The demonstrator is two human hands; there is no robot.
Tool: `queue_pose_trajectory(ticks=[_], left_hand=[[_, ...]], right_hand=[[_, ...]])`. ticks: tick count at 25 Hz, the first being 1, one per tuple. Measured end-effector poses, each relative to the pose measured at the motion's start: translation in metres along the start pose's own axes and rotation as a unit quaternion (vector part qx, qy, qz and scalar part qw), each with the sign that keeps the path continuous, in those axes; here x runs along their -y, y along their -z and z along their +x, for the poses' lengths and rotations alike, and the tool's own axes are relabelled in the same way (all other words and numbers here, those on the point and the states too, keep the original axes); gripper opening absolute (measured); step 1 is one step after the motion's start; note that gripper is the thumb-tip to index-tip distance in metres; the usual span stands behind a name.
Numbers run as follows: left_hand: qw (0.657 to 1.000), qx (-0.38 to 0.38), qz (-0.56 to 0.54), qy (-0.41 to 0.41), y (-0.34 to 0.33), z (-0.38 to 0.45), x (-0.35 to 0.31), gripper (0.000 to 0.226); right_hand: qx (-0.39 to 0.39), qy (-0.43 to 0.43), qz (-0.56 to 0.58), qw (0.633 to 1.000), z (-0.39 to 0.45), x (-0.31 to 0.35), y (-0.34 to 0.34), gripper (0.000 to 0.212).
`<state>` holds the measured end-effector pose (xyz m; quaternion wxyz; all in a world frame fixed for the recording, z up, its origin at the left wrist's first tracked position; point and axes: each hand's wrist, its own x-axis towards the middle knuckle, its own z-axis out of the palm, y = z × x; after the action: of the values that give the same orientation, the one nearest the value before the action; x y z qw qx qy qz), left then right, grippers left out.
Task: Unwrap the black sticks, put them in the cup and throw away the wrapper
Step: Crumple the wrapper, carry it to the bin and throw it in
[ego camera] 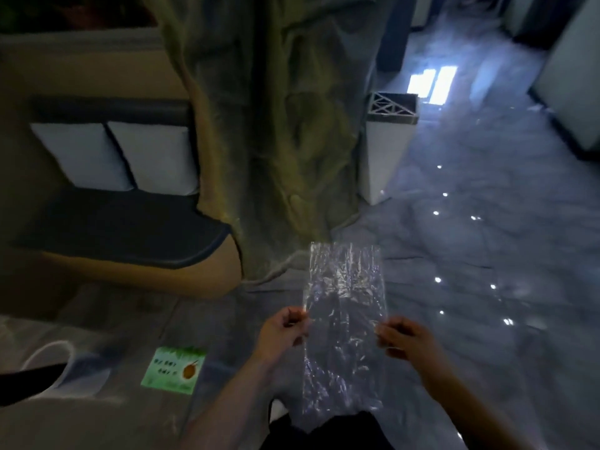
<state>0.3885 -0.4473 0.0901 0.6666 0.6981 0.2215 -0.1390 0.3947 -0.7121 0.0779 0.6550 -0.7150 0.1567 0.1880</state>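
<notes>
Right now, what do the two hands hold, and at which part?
A clear plastic wrapper: left hand pinches its left edge, right hand its right edge, about mid-height.

Green card's (174,370) print too blurred, perhaps lettering.

We see a dim, bluish, soft frame. Light comes from upper right: a bright window patch and small pinpoint glints glare off the glossy floor (470,241). The clear wrapper (344,319) sparkles. Left side sinks into shadow; edges bend, wide-angle.
</notes>
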Motion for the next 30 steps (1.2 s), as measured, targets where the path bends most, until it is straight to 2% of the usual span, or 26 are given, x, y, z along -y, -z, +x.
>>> queue_pose_trajectory(ticks=[7, 15, 23, 30], left_hand=[[0.99, 0.064, 0.109, -0.056, -0.062, 0.06, -0.038, 0.01], [0.972, 0.174, 0.118, -0.107, -0.092, 0.172, -0.098, 0.021], [0.969, 0.193, 0.118, -0.103, -0.096, 0.274, -0.151, 0.022], [0.966, 0.22, 0.106, -0.087, -0.123, 0.33, -0.175, 0.014]], right_hand=[[-0.092, 0.006, 0.048, 0.995, 0.019, 0.012, 0.048, 0.006], [-0.163, 0.012, 0.053, 0.985, 0.084, 0.057, 0.07, 0.007], [-0.22, 0.011, 0.054, 0.974, 0.158, 0.113, 0.052, 0.009], [-0.236, 0.0, 0.059, 0.97, 0.2, 0.134, 0.073, 0.012]])
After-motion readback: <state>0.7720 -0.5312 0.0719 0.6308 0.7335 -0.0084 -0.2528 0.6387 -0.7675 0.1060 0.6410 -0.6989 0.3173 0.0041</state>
